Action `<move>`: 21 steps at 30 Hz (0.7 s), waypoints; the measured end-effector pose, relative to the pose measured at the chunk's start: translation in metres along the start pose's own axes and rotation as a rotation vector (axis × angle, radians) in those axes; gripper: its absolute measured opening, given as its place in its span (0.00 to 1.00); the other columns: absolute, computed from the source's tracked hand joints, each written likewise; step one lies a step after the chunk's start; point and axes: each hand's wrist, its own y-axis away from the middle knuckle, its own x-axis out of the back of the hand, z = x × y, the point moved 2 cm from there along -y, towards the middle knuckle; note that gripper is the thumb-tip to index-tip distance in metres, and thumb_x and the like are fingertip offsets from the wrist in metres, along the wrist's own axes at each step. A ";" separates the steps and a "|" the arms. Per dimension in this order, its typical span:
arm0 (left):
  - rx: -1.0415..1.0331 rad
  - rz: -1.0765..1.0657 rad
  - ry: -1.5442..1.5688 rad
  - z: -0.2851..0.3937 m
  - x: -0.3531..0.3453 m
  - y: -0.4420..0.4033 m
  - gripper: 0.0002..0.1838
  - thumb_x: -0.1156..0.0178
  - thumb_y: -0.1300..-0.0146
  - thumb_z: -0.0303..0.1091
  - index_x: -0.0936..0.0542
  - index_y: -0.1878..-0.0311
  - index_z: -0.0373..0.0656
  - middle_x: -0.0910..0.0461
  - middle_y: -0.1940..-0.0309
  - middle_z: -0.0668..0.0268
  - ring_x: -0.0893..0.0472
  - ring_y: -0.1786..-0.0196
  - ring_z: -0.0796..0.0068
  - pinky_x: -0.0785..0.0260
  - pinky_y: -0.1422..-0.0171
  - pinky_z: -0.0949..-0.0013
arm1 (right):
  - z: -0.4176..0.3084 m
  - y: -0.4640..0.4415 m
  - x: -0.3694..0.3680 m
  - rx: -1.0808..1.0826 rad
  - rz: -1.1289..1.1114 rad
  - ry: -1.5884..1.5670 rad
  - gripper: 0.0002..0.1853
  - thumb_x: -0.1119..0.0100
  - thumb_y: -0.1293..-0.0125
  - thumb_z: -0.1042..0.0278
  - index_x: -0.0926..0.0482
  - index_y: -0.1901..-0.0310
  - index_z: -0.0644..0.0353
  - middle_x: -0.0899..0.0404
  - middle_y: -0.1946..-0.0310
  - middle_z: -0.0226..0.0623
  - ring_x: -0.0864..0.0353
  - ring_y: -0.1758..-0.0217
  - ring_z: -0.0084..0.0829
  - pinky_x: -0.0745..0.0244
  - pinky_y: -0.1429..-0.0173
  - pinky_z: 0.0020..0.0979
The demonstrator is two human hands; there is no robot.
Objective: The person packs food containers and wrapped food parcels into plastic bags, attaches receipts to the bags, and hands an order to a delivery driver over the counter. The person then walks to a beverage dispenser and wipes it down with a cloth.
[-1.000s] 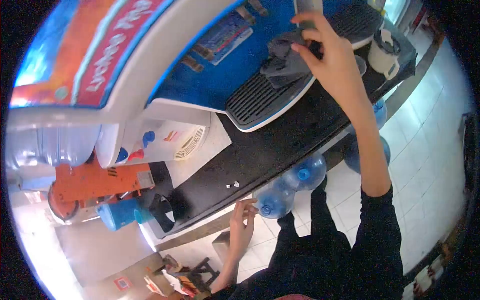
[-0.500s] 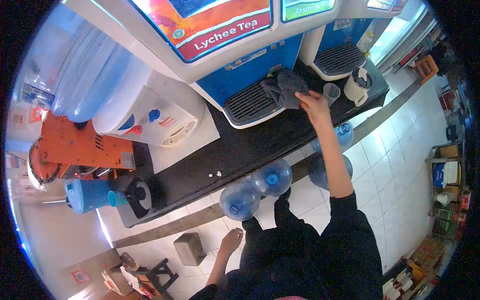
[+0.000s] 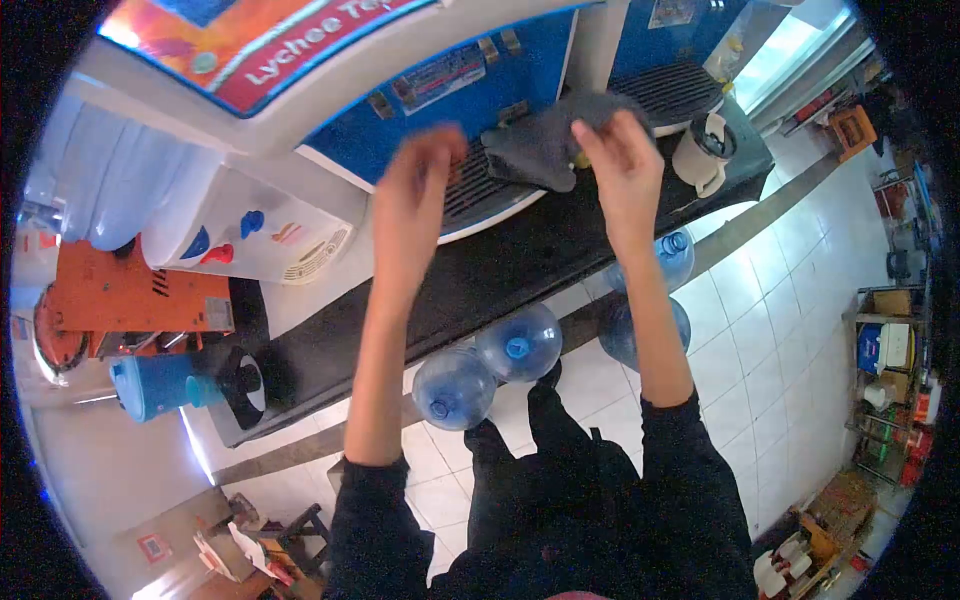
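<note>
A dark grey cloth (image 3: 535,150) hangs over the drip tray (image 3: 470,195) of the dispenser, stretched toward the right. Pinched fingers of my right hand (image 3: 622,165) grip it at its right part. My left hand (image 3: 420,175) is raised in front of the same tray, just left of the cloth; motion smears its fingers, and what they hold, if anything, cannot be made out. Right of my right hand, a cream jug with a black lid (image 3: 704,155) stands on the black counter (image 3: 500,270).
A white water dispenser (image 3: 255,225) stands at the left, near an orange machine (image 3: 130,290) and a blue container (image 3: 150,385). Large blue bottles (image 3: 520,343) stand on the floor below the counter edge. A second drip tray (image 3: 670,92) is farther right.
My left hand has risen from below the counter to the drip tray. The cloth is now more spread out, still at my right hand. The view has shifted.
</note>
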 end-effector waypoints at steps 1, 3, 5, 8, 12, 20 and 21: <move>-0.096 0.064 -0.075 0.000 -0.008 -0.023 0.12 0.49 0.36 0.32 0.24 0.57 0.35 0.21 0.64 0.62 0.23 0.64 0.77 0.31 0.57 0.74 | -0.001 -0.008 -0.002 0.044 0.014 -0.019 0.10 0.40 0.44 0.74 0.26 0.61 0.68 0.23 0.65 0.31 0.26 0.63 0.18 0.32 0.58 0.19; -0.215 0.139 -0.158 0.000 -0.022 -0.050 0.13 0.47 0.38 0.34 0.24 0.55 0.35 0.21 0.63 0.61 0.22 0.61 0.75 0.30 0.54 0.73 | -0.001 -0.019 -0.004 0.095 0.020 -0.022 0.11 0.39 0.44 0.73 0.26 0.61 0.68 0.23 0.65 0.31 0.26 0.63 0.18 0.32 0.59 0.19; -0.261 0.158 -0.174 0.001 -0.034 -0.064 0.14 0.45 0.39 0.33 0.24 0.54 0.34 0.20 0.63 0.60 0.22 0.58 0.72 0.30 0.52 0.71 | 0.004 -0.026 -0.006 0.112 0.006 0.008 0.11 0.39 0.44 0.73 0.26 0.61 0.69 0.23 0.65 0.32 0.26 0.63 0.18 0.31 0.59 0.20; -0.264 0.104 -0.136 -0.004 -0.041 -0.078 0.16 0.46 0.38 0.36 0.25 0.52 0.35 0.22 0.57 0.62 0.24 0.57 0.73 0.34 0.49 0.72 | 0.020 -0.030 -0.014 0.239 0.063 0.157 0.14 0.37 0.44 0.71 0.25 0.58 0.67 0.26 0.71 0.23 0.32 0.70 0.13 0.35 0.63 0.16; -0.124 0.199 -0.021 -0.003 -0.049 -0.085 0.15 0.43 0.39 0.35 0.24 0.57 0.31 0.21 0.64 0.56 0.22 0.61 0.71 0.30 0.54 0.72 | 0.021 -0.045 -0.023 0.621 0.043 0.277 0.09 0.47 0.43 0.82 0.31 0.61 0.73 0.28 0.70 0.43 0.25 0.69 0.34 0.33 0.62 0.24; -0.278 0.214 -0.137 0.002 -0.055 -0.079 0.10 0.47 0.40 0.27 0.25 0.58 0.30 0.21 0.64 0.56 0.22 0.62 0.69 0.29 0.54 0.71 | 0.031 -0.070 -0.053 0.942 0.189 0.427 0.12 0.50 0.47 0.84 0.25 0.59 0.69 0.29 0.60 0.45 0.29 0.58 0.43 0.34 0.55 0.31; -0.297 0.218 -0.133 -0.001 -0.054 -0.081 0.10 0.47 0.40 0.26 0.25 0.58 0.30 0.22 0.64 0.56 0.22 0.61 0.69 0.29 0.54 0.71 | 0.031 -0.070 -0.055 0.977 0.209 0.488 0.13 0.50 0.48 0.84 0.25 0.59 0.69 0.29 0.59 0.45 0.30 0.56 0.43 0.34 0.53 0.33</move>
